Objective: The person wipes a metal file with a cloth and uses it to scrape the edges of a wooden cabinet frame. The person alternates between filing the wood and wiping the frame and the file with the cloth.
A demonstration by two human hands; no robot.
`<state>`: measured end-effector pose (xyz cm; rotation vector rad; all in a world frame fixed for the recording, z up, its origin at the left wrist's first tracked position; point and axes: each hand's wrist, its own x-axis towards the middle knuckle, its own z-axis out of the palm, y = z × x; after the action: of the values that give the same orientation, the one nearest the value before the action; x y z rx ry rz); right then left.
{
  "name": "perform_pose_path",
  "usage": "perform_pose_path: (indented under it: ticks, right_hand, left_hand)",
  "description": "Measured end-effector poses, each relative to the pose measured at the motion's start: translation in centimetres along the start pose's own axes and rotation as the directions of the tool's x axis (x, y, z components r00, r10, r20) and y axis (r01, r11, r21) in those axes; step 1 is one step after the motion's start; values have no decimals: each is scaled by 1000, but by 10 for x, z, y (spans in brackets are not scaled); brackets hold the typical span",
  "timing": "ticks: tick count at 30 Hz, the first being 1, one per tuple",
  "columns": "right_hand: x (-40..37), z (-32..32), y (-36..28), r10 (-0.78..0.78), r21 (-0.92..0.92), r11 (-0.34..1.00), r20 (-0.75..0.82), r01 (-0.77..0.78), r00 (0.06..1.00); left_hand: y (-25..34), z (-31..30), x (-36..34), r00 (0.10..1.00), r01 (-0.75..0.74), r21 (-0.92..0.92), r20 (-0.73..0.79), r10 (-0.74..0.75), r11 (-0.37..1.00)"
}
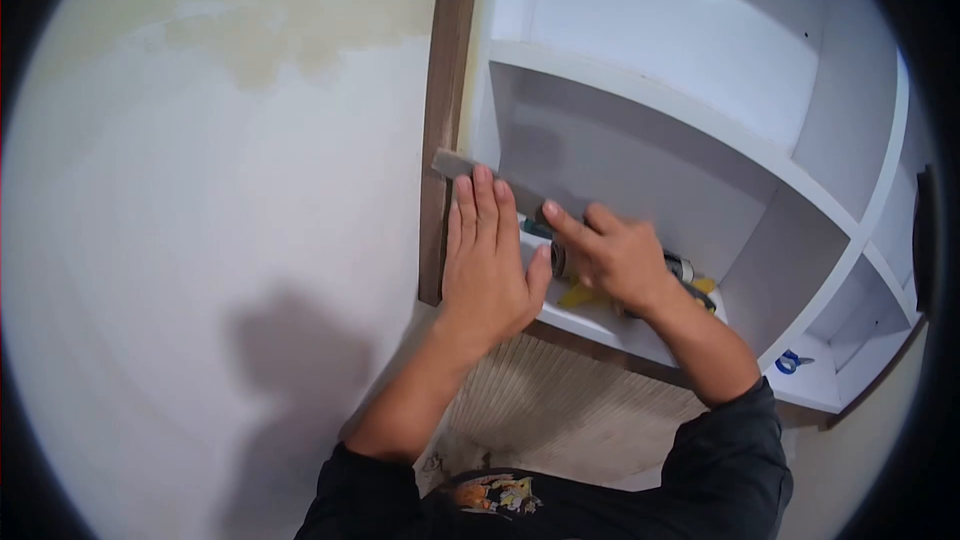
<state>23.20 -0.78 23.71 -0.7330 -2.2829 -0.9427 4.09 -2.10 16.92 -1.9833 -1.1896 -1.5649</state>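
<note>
Head view: the left hand (490, 265) lies flat, fingers straight, against a thin strip (458, 164) whose far end crosses a brown wooden trim (452, 60). The right hand (615, 260), index finger extended, is near the strip's other end; whether it grips anything, I cannot tell. Behind it, partly blocked, a yellow item (578, 294) sits in a white shelf (640, 90). Further right lies a blue object (788, 362); leftward, a patchy wall (200, 160).
</note>
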Motion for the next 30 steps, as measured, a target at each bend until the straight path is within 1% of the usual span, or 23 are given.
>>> perform_pose_path:
  ticks: [1, 4, 7, 10, 13, 16, 19, 22, 25, 26, 28, 29, 30]
  right_hand:
    - [-2, 2, -1, 1, 12, 1000, 14, -1, 1000]
    - [20, 0, 9, -9, 4, 1000, -47, 9, 999]
    - [6, -3, 3, 16, 26, 1000, -4, -16, 1000]
    - [4, 0, 1, 7, -23, 1000, 6, -7, 1000]
    - [20, -9, 5, 0, 4, 1000, -8, 0, 1000]
    - [0, -8, 0, 22, -30, 999, 16, -21, 1000]
    - [12, -5, 3, 37, 0, 999, 3, -37, 999]
    - [33, -10, 5, 9, 0, 1000, -65, -9, 998]
    - [5, -11, -1, 22, -43, 999, -35, -24, 999]
    - [11, -9, 3, 23, -30, 999, -53, -24, 998]
    - [23, -7, 4, 65, 18, 998, -68, -64, 996]
    - [36, -8, 5, 64, 25, 998, -107, -61, 992]
    - [33, -12, 4, 56, 12, 998, -91, -55, 994]
  left_hand:
    - [-1, 1, -3, 1000, -7, -17, 13, 8, 1000]
    - [-5, 0, 16, 999, 7, 38, -36, -5, 999]
    - [0, -2, 6, 1000, 19, 0, -10, -19, 1000]
    - [-5, 3, 2, 998, -52, -10, -46, 52, 999]
    - [0, -1, 15, 998, 0, 18, -66, 1, 1000]
    - [0, -1, 1, 1000, -26, -55, -11, 25, 998]
    - [-5, 0, 14, 999, -16, -13, -33, 15, 1000]
    - [-8, -3, 31, 993, -32, 55, -110, 38, 998]
    - [0, -4, 10, 999, -52, -7, -17, 52, 999]
    - [-3, -3, 15, 998, -47, 1, -42, 47, 999]
    - [-5, -8, 31, 998, -34, 7, -44, 34, 999]
    - [-9, -8, 42, 991, -69, 70, -107, 76, 995]
    - [-6, -8, 40, 993, -49, 53, -105, 55, 997]
